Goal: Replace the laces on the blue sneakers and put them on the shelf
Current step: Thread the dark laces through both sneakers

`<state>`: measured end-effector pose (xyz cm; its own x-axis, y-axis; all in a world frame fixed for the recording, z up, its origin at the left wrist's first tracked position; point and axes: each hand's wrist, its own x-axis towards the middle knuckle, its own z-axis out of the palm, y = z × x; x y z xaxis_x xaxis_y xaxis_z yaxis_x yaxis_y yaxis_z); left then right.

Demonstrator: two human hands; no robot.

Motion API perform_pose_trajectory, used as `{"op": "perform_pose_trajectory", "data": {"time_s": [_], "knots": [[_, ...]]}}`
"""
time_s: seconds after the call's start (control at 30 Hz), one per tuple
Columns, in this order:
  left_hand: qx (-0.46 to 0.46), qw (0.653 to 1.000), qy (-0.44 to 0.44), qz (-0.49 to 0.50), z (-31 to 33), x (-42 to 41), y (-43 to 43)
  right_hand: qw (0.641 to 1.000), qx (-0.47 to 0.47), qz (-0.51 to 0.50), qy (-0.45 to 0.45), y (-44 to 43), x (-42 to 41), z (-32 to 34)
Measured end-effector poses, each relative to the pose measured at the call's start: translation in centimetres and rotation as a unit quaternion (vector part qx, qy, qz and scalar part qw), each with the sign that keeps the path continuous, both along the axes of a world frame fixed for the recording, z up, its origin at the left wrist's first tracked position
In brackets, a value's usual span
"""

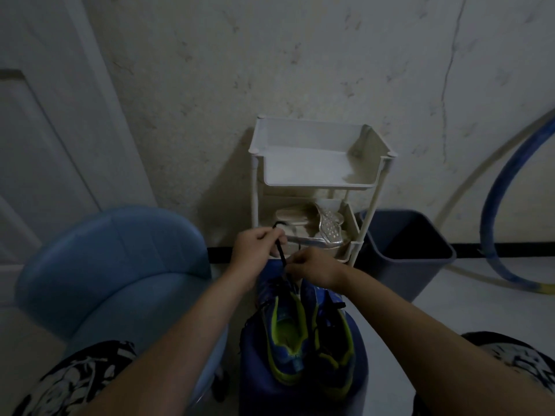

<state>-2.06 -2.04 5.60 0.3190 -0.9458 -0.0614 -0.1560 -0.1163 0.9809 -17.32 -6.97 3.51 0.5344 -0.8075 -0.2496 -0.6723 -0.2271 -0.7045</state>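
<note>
step: you're mid-lacing | left hand [257,245] and right hand [312,268] both pinch black lace [281,256] | blue sneakers [303,331] on stool between your knees | next: thread next eyelet, shelf [318,184] later

It looked like a lived-in corner of a home, perhaps by an entrance or utility room. A white panelled door [45,130] stood at the left beside a stained, cracked plaster wall [300,55] with a black skirting strip [468,246]. Against that wall stood a small white tiered shelf [318,185] with a clear sandal [329,228] on a lower tier. A blue padded chair [114,250], a dark bin [390,274] and a blue hoop [492,223] stood near it.
</note>
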Motion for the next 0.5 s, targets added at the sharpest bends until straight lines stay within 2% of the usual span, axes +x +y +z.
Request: {"op": "perform_pose_trajectory", "data": {"time_s": [0.13,0.23,0.4,0.5], "knots": [[-0.019,0.994,0.085,0.073,1.4,1.5,0.4,1.0,0.014,0.003,-0.003,0.2,-0.1,0.3],[-0.004,0.989,0.092,0.113,1.5,2.4,0.7,1.0,0.025,0.004,-0.009,0.2,-0.2,0.7],[0.0,0.995,0.066,0.076,1.0,2.2,1.4,0.985,0.092,-0.001,-0.144,0.9,0.7,2.1],[-0.005,0.991,0.089,0.098,1.1,3.1,1.3,0.982,0.082,-0.041,-0.164,0.8,0.5,2.7]]}}
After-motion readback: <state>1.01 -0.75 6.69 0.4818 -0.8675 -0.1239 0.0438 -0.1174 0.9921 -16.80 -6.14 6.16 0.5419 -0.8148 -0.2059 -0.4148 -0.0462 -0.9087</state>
